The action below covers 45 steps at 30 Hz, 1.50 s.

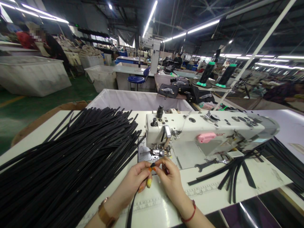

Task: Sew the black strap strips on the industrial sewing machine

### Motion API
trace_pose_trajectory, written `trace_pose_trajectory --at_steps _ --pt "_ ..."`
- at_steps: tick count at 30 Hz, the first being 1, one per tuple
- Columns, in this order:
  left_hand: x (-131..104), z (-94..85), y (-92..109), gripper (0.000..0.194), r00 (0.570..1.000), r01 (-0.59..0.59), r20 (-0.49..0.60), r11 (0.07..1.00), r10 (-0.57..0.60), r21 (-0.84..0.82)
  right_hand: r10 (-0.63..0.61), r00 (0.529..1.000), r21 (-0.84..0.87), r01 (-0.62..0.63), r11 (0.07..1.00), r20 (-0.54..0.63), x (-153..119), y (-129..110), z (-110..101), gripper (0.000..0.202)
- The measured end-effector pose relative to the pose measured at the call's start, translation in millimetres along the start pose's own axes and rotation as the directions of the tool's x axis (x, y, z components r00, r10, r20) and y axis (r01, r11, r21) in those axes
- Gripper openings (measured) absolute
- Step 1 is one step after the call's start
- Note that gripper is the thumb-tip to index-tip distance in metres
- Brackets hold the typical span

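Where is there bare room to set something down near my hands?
On the white tabletop between your right hand and the loose black strips; also the sewing machine bed between presser foot and open-end wrench. It's crowded left of your left hand, where the black strap pile lies.

Left of the blue chair (pixel 136 79) stood a pale bin (pixel 104 80), and farther left a larger bin (pixel 35 77); black bags (pixel 175 90) lay to the chair's right, a lit tube (pixel 150 19) above it.
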<state>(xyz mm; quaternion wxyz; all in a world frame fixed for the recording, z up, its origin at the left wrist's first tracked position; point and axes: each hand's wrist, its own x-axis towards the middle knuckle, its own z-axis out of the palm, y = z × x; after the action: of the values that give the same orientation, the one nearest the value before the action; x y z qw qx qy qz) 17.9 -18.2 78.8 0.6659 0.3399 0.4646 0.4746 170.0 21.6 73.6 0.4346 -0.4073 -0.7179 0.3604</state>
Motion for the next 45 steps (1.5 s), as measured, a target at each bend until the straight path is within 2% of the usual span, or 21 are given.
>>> trace_pose_trajectory --at_steps 24,30,38,45 --pt "0.2 -2.0 -0.9 0.029 1.000 0.018 0.013 1.000 -0.019 0.002 0.075 0.997 0.037 -0.076 0.996 0.031 -1.1 3.6 1.4 0.006" --pt "1.5 -3.5 -2.2 0.033 1.000 0.014 0.008 1.000 -0.014 0.013 0.123 0.989 0.070 -0.129 0.989 0.081 0.0 5.1 1.2 0.009" --pt "1.6 -3.7 -0.7 0.039 1.000 0.014 0.018 0.999 -0.015 0.036 0.120 0.984 0.096 -0.133 0.986 0.131 1.2 4.1 -2.2 0.009" --pt "5.5 -4.5 -8.5 0.043 0.997 -0.068 0.047 0.997 0.066 0.035 0.140 0.990 0.156 -0.143 0.977 0.031 -1.4 8.3 0.7 0.011"
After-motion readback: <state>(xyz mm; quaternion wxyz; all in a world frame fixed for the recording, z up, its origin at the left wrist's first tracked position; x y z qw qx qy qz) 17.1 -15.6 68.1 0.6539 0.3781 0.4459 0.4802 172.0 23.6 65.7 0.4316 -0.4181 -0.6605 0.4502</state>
